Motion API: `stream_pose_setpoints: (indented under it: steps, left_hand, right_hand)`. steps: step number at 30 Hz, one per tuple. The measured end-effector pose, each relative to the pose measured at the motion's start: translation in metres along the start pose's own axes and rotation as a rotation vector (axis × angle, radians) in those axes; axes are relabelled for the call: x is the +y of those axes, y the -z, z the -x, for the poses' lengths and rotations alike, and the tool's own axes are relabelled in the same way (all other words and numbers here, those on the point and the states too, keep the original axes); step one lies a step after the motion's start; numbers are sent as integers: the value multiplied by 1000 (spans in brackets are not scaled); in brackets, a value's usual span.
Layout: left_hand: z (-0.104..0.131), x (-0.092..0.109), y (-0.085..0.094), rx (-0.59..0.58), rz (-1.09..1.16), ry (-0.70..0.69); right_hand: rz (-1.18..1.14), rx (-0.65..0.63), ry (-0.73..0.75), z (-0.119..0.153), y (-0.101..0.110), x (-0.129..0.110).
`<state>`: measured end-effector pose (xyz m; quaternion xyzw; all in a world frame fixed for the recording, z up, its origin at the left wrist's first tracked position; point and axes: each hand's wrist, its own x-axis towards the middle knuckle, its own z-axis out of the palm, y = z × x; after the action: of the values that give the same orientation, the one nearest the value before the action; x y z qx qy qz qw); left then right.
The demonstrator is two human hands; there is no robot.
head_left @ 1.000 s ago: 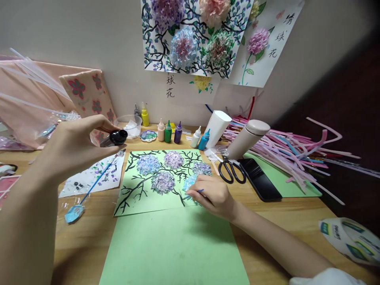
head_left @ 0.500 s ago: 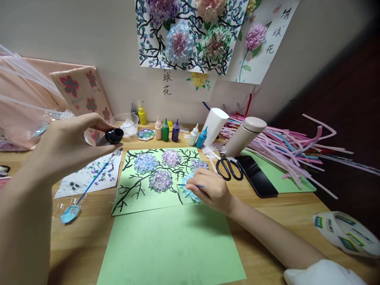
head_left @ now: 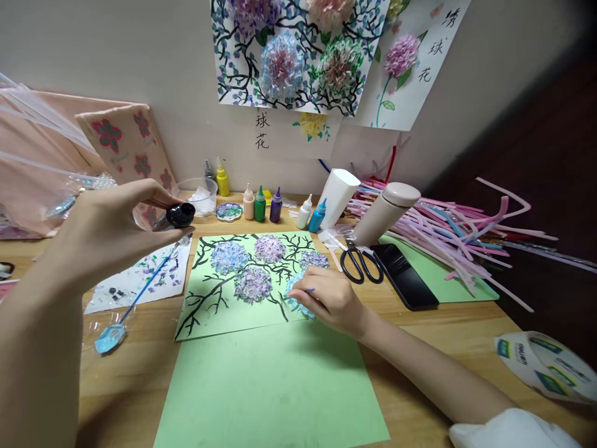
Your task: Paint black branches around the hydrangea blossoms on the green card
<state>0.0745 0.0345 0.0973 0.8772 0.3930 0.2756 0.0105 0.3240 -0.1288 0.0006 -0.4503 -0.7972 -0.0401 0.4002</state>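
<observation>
Between the thumb and fingers of my left hand is a small bottle with a black top, held tilted above the table. My right hand pinches a thin blue paintbrush over the lower right of a light green painted sheet; the brush tip is hidden or too small to make out. Black branches spread across that sheet, with raised flower heads in blue, pink-lilac and purple. A turquoise flower head is partly covered by my right hand.
Under the painting lies a larger green sheet. To the left are a paint-marked white paper and another blue brush on a turquoise-smeared plastic piece. Scissors, a phone, a cup, and paint bottles stand or lie around.
My right hand has shifted slightly and the brush has turned, so less of its handle shows now. My left hand and the bottle stay nearly in place.
</observation>
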Motion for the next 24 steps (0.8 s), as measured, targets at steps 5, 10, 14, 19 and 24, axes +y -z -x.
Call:
stream_pose_setpoints:
  steps: [5, 10, 14, 19, 24]
  left_hand:
    - [1, 0, -1, -14, -11, -4]
    - [0, -1, -11, -68, 14, -31]
    - [-2, 1, -28, -142, 120, -76]
    - [-2, 16, -48, -244, 229, -75]
    - [2, 32, -61, -371, 331, -146]
  right_hand:
    - [-20, 4, -2, 0, 0, -2]
    - [-57, -7, -9, -2, 3, -4]
    - [-142, 36, -37, -6, 11, -7]
    - [-168, 205, -59, -11, 31, -7]
    - [-59, 375, 33, -34, 54, -5]
